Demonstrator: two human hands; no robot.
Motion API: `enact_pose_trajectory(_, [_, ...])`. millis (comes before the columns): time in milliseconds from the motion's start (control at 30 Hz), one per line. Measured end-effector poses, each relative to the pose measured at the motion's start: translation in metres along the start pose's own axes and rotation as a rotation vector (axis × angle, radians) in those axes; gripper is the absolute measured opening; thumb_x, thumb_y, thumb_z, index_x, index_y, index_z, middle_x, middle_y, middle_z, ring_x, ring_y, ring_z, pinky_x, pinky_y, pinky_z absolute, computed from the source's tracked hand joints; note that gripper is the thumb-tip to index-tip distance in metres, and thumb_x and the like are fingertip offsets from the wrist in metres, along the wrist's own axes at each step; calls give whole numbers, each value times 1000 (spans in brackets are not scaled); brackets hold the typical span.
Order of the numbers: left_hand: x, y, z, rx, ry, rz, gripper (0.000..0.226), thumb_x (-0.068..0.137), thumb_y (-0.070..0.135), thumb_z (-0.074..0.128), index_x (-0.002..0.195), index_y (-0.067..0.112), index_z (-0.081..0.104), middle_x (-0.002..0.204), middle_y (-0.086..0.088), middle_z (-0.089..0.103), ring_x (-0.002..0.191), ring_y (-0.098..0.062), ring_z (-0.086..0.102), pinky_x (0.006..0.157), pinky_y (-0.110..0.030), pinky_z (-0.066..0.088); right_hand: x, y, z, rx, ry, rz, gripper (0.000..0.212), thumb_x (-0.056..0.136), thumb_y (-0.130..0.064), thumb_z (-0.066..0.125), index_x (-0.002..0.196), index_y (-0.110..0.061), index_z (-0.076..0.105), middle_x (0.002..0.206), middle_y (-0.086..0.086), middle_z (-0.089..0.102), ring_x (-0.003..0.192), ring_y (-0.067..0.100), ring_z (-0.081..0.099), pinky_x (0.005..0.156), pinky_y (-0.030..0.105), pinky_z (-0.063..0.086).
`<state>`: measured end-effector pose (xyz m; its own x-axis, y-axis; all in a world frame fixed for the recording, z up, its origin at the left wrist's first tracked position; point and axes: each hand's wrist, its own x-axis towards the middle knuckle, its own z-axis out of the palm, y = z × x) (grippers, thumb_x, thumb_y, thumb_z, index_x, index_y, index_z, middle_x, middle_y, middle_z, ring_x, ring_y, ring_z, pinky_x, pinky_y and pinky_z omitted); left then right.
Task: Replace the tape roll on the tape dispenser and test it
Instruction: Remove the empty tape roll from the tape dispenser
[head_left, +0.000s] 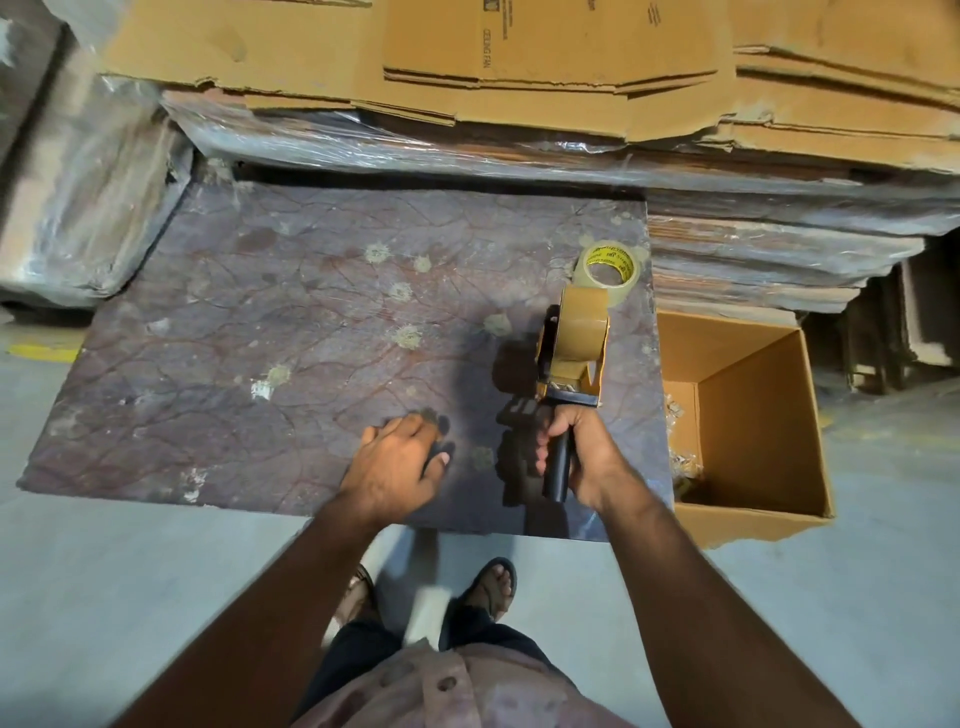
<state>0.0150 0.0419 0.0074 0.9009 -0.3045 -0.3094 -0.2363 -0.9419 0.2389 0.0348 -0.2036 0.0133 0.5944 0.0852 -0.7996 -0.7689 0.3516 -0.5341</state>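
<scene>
My right hand (576, 449) grips the black handle of a hand-held tape dispenser (571, 358), held upright over the right part of the stone slab (291, 332). A brown tape roll (583, 325) sits mounted on the dispenser. Just beyond it, a clear tape roll with a yellow printed core (609, 266) lies flat on the slab near its far right corner. My left hand (397, 460) rests on the slab's near edge, fingers curled loosely, holding nothing.
An open cardboard box (743, 415) with scraps inside stands on the floor right of the slab. Flattened cardboard sheets (519, 57) lie stacked on plastic-wrapped slabs behind. Another wrapped bundle (88, 197) is at the left. My sandalled feet stand on grey floor below.
</scene>
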Motion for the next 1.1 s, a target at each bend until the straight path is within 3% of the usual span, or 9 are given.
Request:
enact_pose_trajectory(133, [-1,-8,-11,-1,56,-19,38,93,44,42,118,21,58,128,-1,59,120,-24,55,93,-44,38,-8,-6,11,248,-348,8,32,42,-8,61,69,-14,46,63,1,36,43,14,37,46,24,34])
enact_pose_trajectory(233, [-5,-14,-21,-25,106,-44,41,89,47,38,113,21,60,125,0,61,119,-25,57,93,-45,40,-16,-8,26,469,-705,40,23,57,-11,58,76,-13,46,60,-5,34,43,10,33,46,24,32])
enact_pose_trajectory(400, [-13,-30,-33,-154,215,-80,39,88,48,42,109,22,63,118,2,62,115,-24,58,90,-43,41,-33,-3,58,490,-926,65,21,64,-23,46,80,-19,32,56,-7,32,39,5,26,44,22,27])
enact_pose_trajectory(567, [-16,-53,-45,-352,268,-90,46,84,55,42,104,22,66,110,4,67,103,-22,63,89,-41,51,-36,5,84,372,-886,151,27,66,-23,47,89,-16,35,56,-4,35,39,9,31,44,24,24])
enact_pose_trajectory(667, [-16,-61,-63,-937,255,-229,28,86,36,70,106,17,70,107,0,72,93,-17,67,85,-31,52,-38,8,106,337,-833,119,25,67,-22,48,87,-16,34,58,-2,36,40,10,33,45,24,26])
enact_pose_trajectory(767, [-11,-77,-84,-1323,177,-297,34,81,22,74,114,17,67,111,0,74,100,-16,66,82,-32,47,-37,12,134,281,-695,58,23,63,-16,46,85,-11,41,67,4,40,52,17,40,53,29,38])
enact_pose_trajectory(867, [-4,-99,-98,-1302,209,-303,33,85,14,72,117,16,66,120,-1,71,103,-16,65,78,-28,46,-27,18,145,168,-485,50,30,50,-6,51,80,-7,49,74,11,47,61,24,46,65,37,49])
enact_pose_trajectory(933, [2,-115,-100,-1235,205,-322,34,82,15,75,115,18,67,120,-1,70,101,-16,64,78,-28,45,-21,25,151,169,-443,52,39,39,-2,63,76,-7,51,70,8,44,55,21,43,59,34,48])
enact_pose_trajectory(1100, [7,-145,-110,-1089,139,-198,38,71,27,80,105,31,65,116,3,68,101,-19,66,76,-30,53,-26,32,177,330,-545,94,24,52,-8,62,73,-9,51,57,1,44,40,12,34,45,25,34])
